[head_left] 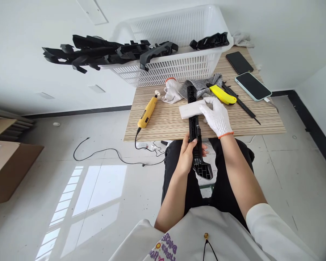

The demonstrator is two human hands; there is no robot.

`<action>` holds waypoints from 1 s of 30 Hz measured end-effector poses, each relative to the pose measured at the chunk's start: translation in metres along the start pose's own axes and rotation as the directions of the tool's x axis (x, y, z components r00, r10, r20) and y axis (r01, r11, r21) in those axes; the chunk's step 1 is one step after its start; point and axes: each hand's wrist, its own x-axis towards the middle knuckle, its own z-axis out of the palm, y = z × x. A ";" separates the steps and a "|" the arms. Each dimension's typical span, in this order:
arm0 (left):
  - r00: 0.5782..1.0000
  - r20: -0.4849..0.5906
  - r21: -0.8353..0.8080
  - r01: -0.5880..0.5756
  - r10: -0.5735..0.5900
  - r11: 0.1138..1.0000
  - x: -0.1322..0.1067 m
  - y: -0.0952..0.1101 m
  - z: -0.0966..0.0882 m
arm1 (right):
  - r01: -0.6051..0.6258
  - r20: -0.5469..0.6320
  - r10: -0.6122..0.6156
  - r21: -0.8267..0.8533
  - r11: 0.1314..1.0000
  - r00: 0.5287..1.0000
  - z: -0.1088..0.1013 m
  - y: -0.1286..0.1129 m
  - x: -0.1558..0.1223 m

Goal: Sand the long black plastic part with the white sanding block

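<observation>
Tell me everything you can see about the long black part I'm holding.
The black part is long and narrow, apparently molded plastic, with grid-like ribs and a wider, angled near end. Your bare left hand grips it below the middle. It points away from you, far end over the table by the grey cloth, near end above your lap. A white block in your gloved right hand crosses it, seemingly touching.

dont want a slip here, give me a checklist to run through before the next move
1. Black part held by left hand: ok, gripped along its lower half.
2. White block held by right hand: ok.
3. Both hands gloved: not ok, right only.
4. Yellow knife blade tucked away: cannot tell.
5. Yellow power tool switched off: cannot tell.
6. Phones apart from both hands: ok, farther right on the table.
</observation>
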 end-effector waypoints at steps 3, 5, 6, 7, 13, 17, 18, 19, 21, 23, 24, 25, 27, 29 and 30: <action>1.000 -0.001 -0.007 -0.008 0.008 1.000 0.000 0.001 0.000 | -0.079 -0.082 0.087 0.092 0.993 0.993 0.000 0.000 0.001; 1.000 -0.011 -0.015 -0.011 0.011 1.000 0.000 0.001 0.000 | -0.078 -0.062 0.086 0.123 0.989 0.994 0.000 -0.001 0.001; 1.000 -0.019 -0.021 -0.009 0.008 1.000 0.000 0.001 0.000 | -0.063 -0.034 0.068 0.125 0.990 0.997 0.000 -0.001 0.001; 1.000 -0.027 -0.028 -0.005 0.004 1.000 0.000 0.002 0.000 | -0.057 -0.021 0.061 0.134 0.989 0.998 0.000 -0.001 0.001; 0.999 -0.031 -0.059 0.027 -0.029 0.998 -0.002 0.008 0.001 | -0.095 -0.038 0.105 0.205 0.974 0.994 0.000 -0.002 0.001; 0.999 -0.020 -0.060 0.026 -0.028 0.998 -0.003 0.012 0.001 | -0.114 -0.055 0.135 0.280 0.953 0.989 0.001 -0.004 0.001; 1.000 -0.016 -0.057 0.021 -0.022 0.998 -0.002 0.012 0.001 | -0.122 -0.076 0.152 0.302 0.946 0.985 0.001 -0.005 0.001; 1.000 -0.011 -0.056 0.014 -0.015 0.998 -0.002 0.012 0.001 | -0.122 -0.071 0.151 0.308 0.944 0.986 0.001 -0.005 0.001; 1.000 -0.003 -0.058 0.000 0.000 0.998 -0.002 0.012 0.000 | -0.118 -0.020 0.130 0.305 0.945 0.991 0.001 -0.006 0.001; 1.000 0.003 -0.059 -0.011 0.012 0.998 -0.002 0.012 -0.001 | -0.128 -0.037 0.148 0.331 0.935 0.988 0.001 -0.007 0.002; 1.000 0.008 -0.058 -0.016 0.016 0.998 -0.002 0.012 -0.001 | -0.135 -0.069 0.169 0.353 0.926 0.983 0.001 -0.007 0.002; 1.000 0.014 -0.057 -0.019 0.020 0.998 -0.002 0.012 -0.001 | -0.141 -0.089 0.186 0.368 0.919 0.978 0.000 -0.008 0.002; 0.999 0.022 -0.061 -0.024 0.026 0.998 -0.004 0.013 -0.001 | -0.149 -0.061 0.183 0.368 0.918 0.981 -0.001 -0.008 0.002; 0.999 0.023 -0.065 -0.021 0.022 0.998 -0.005 0.014 -0.001 | -0.156 -0.040 0.183 0.372 0.915 0.982 -0.001 -0.009 0.002; 1.000 0.023 -0.065 -0.016 0.018 0.998 -0.006 0.015 0.000 | -0.159 -0.062 0.197 0.386 0.909 0.978 -0.002 -0.009 0.001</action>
